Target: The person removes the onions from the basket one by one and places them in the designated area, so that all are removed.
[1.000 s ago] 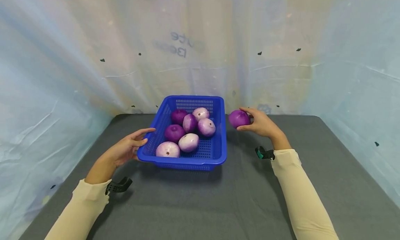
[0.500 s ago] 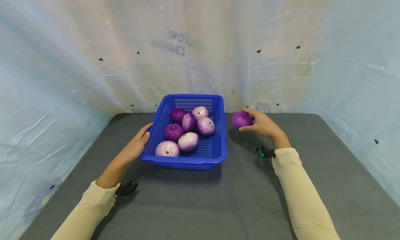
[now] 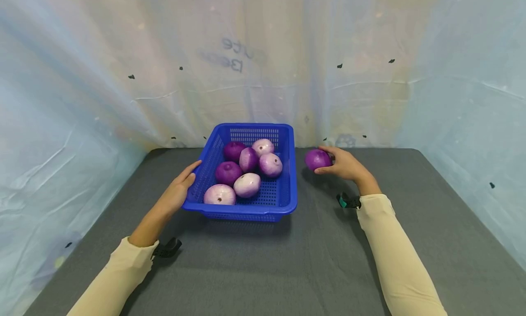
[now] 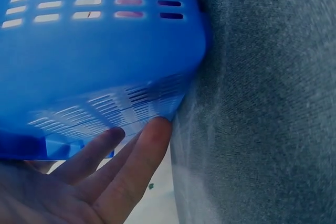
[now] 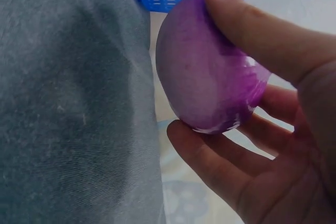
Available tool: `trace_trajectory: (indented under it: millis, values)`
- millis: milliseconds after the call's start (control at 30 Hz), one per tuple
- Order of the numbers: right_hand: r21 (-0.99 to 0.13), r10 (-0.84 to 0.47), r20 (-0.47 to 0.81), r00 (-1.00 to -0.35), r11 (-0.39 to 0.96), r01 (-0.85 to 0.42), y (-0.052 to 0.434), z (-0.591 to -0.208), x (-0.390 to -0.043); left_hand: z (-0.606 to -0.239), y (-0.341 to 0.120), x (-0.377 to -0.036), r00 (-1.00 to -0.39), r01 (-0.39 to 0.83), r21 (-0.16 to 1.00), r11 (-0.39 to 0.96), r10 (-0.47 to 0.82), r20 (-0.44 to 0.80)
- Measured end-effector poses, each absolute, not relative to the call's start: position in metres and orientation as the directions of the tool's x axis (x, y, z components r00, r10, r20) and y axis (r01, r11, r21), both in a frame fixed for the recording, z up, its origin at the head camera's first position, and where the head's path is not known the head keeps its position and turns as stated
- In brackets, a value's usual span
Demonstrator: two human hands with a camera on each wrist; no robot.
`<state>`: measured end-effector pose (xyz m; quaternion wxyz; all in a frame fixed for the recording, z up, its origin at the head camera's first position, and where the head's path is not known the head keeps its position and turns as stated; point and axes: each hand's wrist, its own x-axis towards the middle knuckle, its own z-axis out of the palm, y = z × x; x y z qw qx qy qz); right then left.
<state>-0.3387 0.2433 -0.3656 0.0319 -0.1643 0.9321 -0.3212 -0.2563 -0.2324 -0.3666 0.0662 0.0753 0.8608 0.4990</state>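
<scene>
A blue slotted plastic basket (image 3: 279, 202) sits on the grey cloth and holds several purple and pale onions (image 3: 228, 172). My left hand (image 3: 177, 191) lies flat against the basket's left wall, fingers straight; in the left wrist view the fingers (image 4: 134, 163) touch the basket's (image 4: 100, 66) side. To the right of the basket my right hand (image 3: 343, 164) grips a dark purple onion (image 3: 317, 159), low over the cloth. The right wrist view shows that onion (image 5: 207, 80) held between thumb and curled fingers (image 5: 220, 166).
The grey cloth (image 3: 287, 265) covers the table, with bare room in front of the basket and to the far right. Pale plastic sheeting (image 3: 255, 65) hangs close behind and along both sides. The basket stands near the back edge.
My left hand moved from beside the basket's front left corner to lie flat on its left wall. My right hand lowered the purple onion slightly, to the right of the basket.
</scene>
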Motion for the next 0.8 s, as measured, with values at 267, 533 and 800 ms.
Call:
trace_trajectory:
  millis: [267, 533, 800]
  values:
    - [-0.597, -0.304, 0.018, -0.953, 0.761, -0.254, 0.245, -0.374, -0.342, -0.37, -0.232, -0.258, -0.979, 0.051, 0.897, 0.439, 0.2, -0.043]
    - [-0.583, -0.297, -0.004, -0.955, 0.777, -0.239, 0.245, -0.38, -0.343, -0.369, -0.233, -0.257, -0.976, 0.027, 0.887, 0.461, 0.205, -0.077]
    - [-0.581, -0.281, -0.005, -0.96, 0.782, -0.226, 0.245, -0.383, -0.344, -0.369, -0.232, -0.256, -0.974, 0.026, 0.886, 0.464, 0.21, -0.081]
